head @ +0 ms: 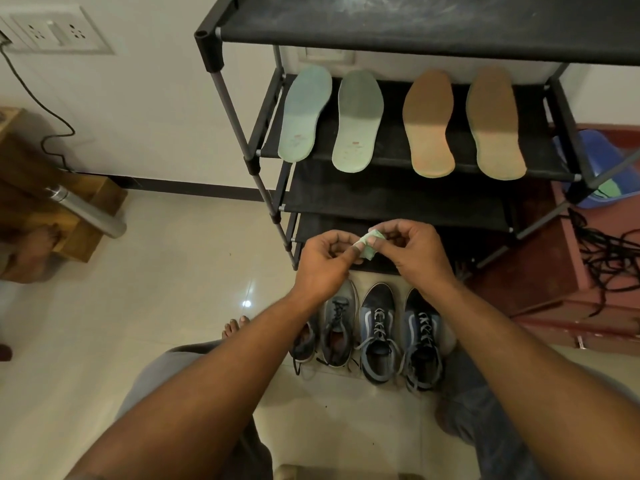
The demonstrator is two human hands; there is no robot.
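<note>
My left hand point(323, 261) and my right hand point(417, 252) meet in front of a black shoe rack point(239, 133). Between their fingertips both pinch a small crumpled pale-green piece of paper or cloth point(369, 245). Below the hands, several shoes stand in a row on the floor: two grey ones point(337, 327) at left, two blue laced sneakers point(379, 337) at right. On the rack's second shelf lie two pale-green insoles point(304, 112) and two tan insoles point(429, 123).
A red step or box point(554, 282) at right carries tangled black laces point(609, 251) and a blue dustpan-like item point(599, 168). At left stand a wooden stool point(86, 216) with a steel flask point(86, 211), another person's foot point(34, 251), a wall socket point(55, 31) and cable.
</note>
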